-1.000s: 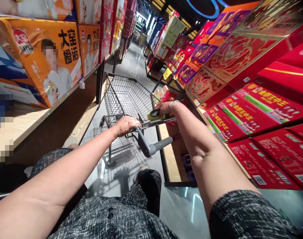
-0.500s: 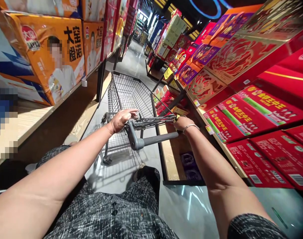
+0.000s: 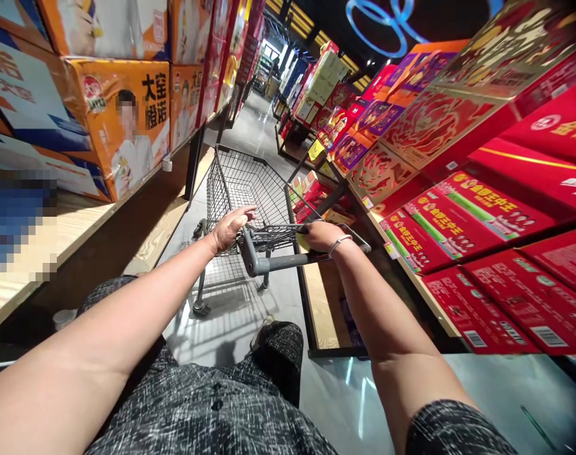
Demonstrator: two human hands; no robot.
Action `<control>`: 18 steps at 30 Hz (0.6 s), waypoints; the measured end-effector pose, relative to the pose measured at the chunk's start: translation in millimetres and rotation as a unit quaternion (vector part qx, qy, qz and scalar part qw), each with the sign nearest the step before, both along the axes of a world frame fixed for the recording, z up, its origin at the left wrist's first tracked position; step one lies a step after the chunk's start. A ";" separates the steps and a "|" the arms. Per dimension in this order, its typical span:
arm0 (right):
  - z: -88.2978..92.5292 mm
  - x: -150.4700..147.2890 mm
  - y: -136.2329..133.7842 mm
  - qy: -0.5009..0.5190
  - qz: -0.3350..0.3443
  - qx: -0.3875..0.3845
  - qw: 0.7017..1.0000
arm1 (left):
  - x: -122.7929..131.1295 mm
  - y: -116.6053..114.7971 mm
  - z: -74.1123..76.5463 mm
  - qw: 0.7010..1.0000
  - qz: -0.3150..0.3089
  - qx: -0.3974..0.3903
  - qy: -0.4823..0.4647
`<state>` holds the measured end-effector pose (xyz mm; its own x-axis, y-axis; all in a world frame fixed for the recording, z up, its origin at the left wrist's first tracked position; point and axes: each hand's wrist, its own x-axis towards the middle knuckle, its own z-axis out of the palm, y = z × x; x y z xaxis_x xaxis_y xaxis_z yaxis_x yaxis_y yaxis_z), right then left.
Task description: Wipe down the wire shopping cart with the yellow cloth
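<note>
A black wire shopping cart (image 3: 250,183) stands in the aisle ahead of me, its basket holding nothing. My left hand (image 3: 231,226) rests on the left end of the cart's rear rim, fingers curled over it beside the grey handle bar (image 3: 278,260). My right hand (image 3: 319,235) is closed over the right part of the rim, with a yellow object partly showing under it. A thin bracelet circles my right wrist.
Red gift boxes (image 3: 463,221) fill the slanted shelves on the right. Orange and blue cartons (image 3: 122,126) sit on a wooden shelf on the left. The grey floor of the aisle (image 3: 254,120) runs ahead between more stacked goods.
The cart has rolled forward and swung straighter along the aisle. My right hand slid from further up the rim back toward the handle end, and both arms stretched out further.
</note>
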<state>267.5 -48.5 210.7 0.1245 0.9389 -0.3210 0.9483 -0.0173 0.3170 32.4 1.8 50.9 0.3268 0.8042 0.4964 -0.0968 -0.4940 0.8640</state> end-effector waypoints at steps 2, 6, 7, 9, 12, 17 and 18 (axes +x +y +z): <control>1.0 -33.0 -13.7 0.054 0.081 0.006 0.995 | -0.3 0.8 -0.7 1.000 0.002 -0.005 0.005; 1.7 -70.9 -41.1 0.162 0.297 0.057 0.939 | -6.8 3.2 -0.7 0.999 -0.004 -0.030 0.018; 0.5 -74.5 -47.9 0.168 0.328 0.091 0.925 | -9.3 3.8 -0.2 0.999 -0.003 -0.035 0.020; -3.3 -77.6 -61.6 0.162 0.356 0.161 0.906 | -14.7 4.6 1.4 0.999 0.005 -0.044 0.012; -10.6 -76.0 -81.7 0.160 0.386 0.220 0.882 | -23.3 6.3 4.6 0.998 0.014 -0.063 -0.006; -29.8 -50.0 -100.6 0.173 0.429 0.255 0.849 | -40.6 12.6 10.1 0.994 0.062 -0.092 -0.016; -35.7 -38.5 -101.2 0.178 0.424 0.270 0.846 | -44.4 13.9 11.7 0.993 0.078 -0.090 -0.013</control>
<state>229.0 -149.7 175.0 -0.6823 0.6632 0.3076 0.7253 0.6667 0.1715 -12.0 15.7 62.6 0.1807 0.9203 0.3469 -0.0554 -0.3426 0.9378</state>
